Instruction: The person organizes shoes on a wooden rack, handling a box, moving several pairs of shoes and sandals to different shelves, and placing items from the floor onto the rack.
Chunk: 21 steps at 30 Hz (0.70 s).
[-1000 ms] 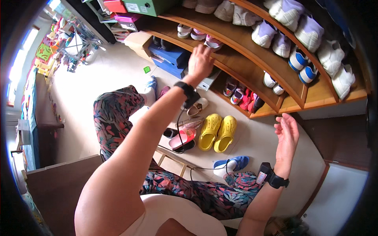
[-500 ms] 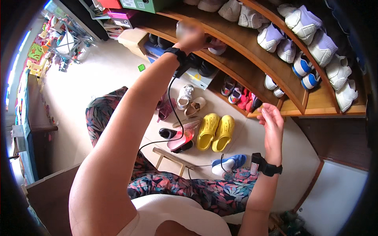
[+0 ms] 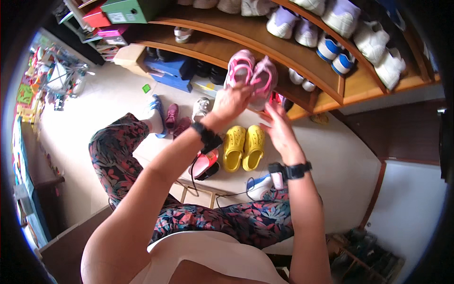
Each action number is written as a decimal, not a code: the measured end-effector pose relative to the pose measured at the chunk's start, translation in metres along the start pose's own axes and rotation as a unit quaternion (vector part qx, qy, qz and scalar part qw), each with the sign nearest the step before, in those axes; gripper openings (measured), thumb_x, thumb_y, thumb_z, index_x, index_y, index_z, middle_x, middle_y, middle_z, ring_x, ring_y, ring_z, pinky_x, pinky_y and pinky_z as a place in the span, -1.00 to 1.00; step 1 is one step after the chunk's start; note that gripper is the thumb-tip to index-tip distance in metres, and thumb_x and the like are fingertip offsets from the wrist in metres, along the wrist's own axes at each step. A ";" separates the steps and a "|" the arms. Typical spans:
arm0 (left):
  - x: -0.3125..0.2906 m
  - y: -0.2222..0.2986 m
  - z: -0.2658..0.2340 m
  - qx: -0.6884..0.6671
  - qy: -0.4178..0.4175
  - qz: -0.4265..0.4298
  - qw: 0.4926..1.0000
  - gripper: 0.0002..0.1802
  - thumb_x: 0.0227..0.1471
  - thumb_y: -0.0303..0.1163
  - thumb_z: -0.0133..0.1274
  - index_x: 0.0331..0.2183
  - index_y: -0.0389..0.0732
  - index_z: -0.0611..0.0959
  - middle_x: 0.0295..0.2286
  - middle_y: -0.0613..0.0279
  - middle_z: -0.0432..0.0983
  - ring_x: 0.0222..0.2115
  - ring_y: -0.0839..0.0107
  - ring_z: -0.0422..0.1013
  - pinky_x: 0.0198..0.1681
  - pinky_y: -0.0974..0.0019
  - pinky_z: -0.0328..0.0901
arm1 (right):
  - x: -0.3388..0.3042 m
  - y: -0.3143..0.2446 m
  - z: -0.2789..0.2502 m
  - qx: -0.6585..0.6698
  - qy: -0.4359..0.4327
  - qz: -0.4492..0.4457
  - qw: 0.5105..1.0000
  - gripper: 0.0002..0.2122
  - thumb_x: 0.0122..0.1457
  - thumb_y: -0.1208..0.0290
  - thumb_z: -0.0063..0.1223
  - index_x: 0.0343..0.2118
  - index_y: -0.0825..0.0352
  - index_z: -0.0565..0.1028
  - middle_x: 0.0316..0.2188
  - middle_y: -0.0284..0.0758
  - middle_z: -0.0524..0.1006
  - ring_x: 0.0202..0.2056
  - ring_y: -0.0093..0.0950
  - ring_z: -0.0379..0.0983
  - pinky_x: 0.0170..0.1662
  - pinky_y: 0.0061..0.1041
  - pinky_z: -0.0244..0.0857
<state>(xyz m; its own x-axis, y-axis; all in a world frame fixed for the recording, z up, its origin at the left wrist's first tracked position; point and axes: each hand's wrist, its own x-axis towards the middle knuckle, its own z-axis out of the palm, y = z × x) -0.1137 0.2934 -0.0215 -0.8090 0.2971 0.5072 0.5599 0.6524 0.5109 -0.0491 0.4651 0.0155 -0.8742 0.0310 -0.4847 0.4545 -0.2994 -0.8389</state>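
Note:
A pair of pink-and-white children's shoes, the left shoe (image 3: 240, 68) and the right shoe (image 3: 265, 79), is held up in front of the shelf, straps towards me. My left hand (image 3: 231, 103) grips them at their lower ends; its fingertips are partly hidden. Just right of and below the pair, my right hand (image 3: 281, 128) has its fingers apart and holds nothing; whether a fingertip touches the right shoe I cannot tell. Below the hands, a pair of yellow clogs (image 3: 235, 146) stands on the floor. One small white shoe (image 3: 183, 34) sits on the shelf beyond.
The curved-looking wooden shelf (image 3: 208, 40) carries white, lilac and blue-striped shoes. Shoe boxes, including a green box (image 3: 125, 12) and a blue box (image 3: 170, 68), stand at its left. Maroon shoes (image 3: 172, 116), white sneakers (image 3: 201, 108) and pink slippers (image 3: 204, 163) lie on the floor.
My left hand has come back from the shelf towards me and now holds the pink-and-white shoes between my arms. My right hand has moved left and up beside them. The view has shifted.

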 end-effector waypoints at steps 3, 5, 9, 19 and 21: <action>-0.019 0.028 0.001 0.016 -0.087 -0.005 0.996 -0.82 0.02 -0.22 0.08 -0.39 -0.11 0.55 -0.45 0.20 0.42 -0.49 0.15 0.47 -0.48 0.14 0.38 | 0.025 0.032 -0.001 0.077 0.036 -0.014 0.996 -0.62 0.16 0.26 0.15 -0.01 0.10 0.28 -0.13 -0.43 0.45 -0.21 -0.57 0.40 -0.24 -0.50 0.30; -0.022 0.027 0.000 0.010 -0.099 0.005 0.995 -0.82 0.03 -0.22 0.08 -0.38 -0.11 0.55 -0.45 0.19 0.42 -0.49 0.14 0.47 -0.47 0.14 0.38 | 0.026 0.032 0.009 0.069 0.069 -0.015 0.995 -0.64 0.17 0.27 0.14 -0.02 0.11 0.28 -0.18 -0.45 0.49 -0.24 -0.58 0.43 -0.27 -0.52 0.32; -0.013 0.024 -0.003 0.001 -0.112 0.028 0.993 -0.83 0.05 -0.22 0.07 -0.35 -0.08 0.55 -0.43 0.18 0.43 -0.46 0.11 0.47 -0.46 0.13 0.38 | 0.035 0.027 0.003 0.033 0.092 -0.030 0.995 -0.70 0.16 0.29 0.11 -0.07 0.18 0.36 -0.17 -0.43 0.49 -0.22 -0.59 0.43 -0.36 -0.57 0.33; 0.105 -0.022 0.037 -0.010 -0.070 0.037 0.997 -0.69 0.05 -0.25 0.04 -0.15 -0.13 0.56 -0.22 0.01 0.51 -0.30 -0.01 0.47 -0.29 0.04 0.39 | 0.096 -0.031 0.014 -0.145 0.175 -0.203 0.952 -0.58 -0.03 0.54 0.10 -0.03 0.39 0.43 -0.07 -0.18 0.46 -0.15 -0.36 0.44 -0.14 -0.43 0.35; 0.105 -0.026 0.040 -0.026 -0.096 0.028 0.995 -0.64 0.02 -0.25 0.09 -0.12 -0.12 0.54 -0.19 -0.03 0.48 -0.30 -0.03 0.47 -0.29 0.03 0.39 | 0.125 -0.017 0.000 -0.186 0.193 -0.213 0.939 -0.57 -0.05 0.53 0.11 -0.03 0.41 0.43 -0.01 -0.11 0.42 -0.08 -0.29 0.43 -0.06 -0.38 0.33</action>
<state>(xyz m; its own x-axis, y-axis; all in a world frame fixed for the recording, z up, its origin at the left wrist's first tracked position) -0.2205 0.3355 -0.0086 -0.7930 0.4628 0.3962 0.6092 0.5959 0.5232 -0.1658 0.4736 -0.0305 -0.8962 0.4368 -0.0778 0.1677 0.1710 -0.9709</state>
